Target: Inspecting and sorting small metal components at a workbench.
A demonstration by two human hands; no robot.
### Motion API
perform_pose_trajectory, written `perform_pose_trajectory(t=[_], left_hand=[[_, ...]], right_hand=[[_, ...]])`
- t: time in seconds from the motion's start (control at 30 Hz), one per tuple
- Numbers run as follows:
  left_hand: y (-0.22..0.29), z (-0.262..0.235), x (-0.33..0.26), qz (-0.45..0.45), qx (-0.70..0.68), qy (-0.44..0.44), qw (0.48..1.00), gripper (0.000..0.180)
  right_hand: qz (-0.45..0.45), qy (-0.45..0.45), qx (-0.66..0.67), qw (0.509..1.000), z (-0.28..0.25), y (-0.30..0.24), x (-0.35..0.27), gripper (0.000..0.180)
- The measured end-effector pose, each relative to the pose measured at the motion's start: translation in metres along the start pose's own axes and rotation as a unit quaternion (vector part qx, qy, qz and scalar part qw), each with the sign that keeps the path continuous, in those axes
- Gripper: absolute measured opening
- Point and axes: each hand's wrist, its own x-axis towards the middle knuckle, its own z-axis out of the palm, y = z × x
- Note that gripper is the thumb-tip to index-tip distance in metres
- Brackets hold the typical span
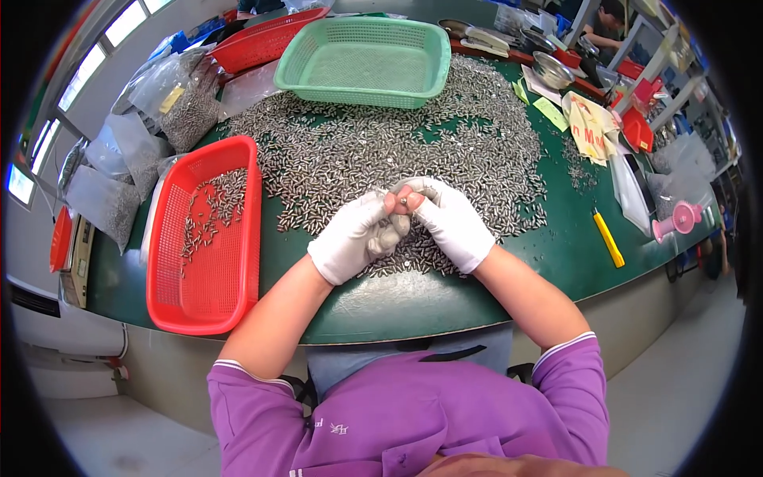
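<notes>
A wide heap of small grey metal pieces [381, 143] covers the green table [413, 306]. Both my hands wear white gloves with the fingertips cut off and meet above the near edge of the heap. My left hand [358, 236] is curled around a handful of the metal pieces. My right hand [447, 216] pinches one small metal piece [403, 201] between its bare fingertips, touching the left hand's fingers.
A red basket [208, 238] with some metal pieces stands at my left. A green basket [367, 62] and another red one [262, 40] sit at the back. Clear bags of pieces [171, 95] lie far left. A yellow knife [609, 238], papers and a pink tool [675, 219] lie at the right.
</notes>
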Motion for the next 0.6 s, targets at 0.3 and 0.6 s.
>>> perform_pose_trajectory(t=[0.3,0.6], left_hand=[[0.0,-0.001,-0.003,0.014,0.037,-0.001,0.999,0.014],[-0.001,-0.004,-0.002,0.029,0.038,0.028,0.998,0.013]], right_hand=[[0.022,-0.01,0.12,0.993,-0.002,0.006,0.003,0.038],[-0.035,-0.003,0.048,0.998,0.0,-0.008,0.0,0.022]])
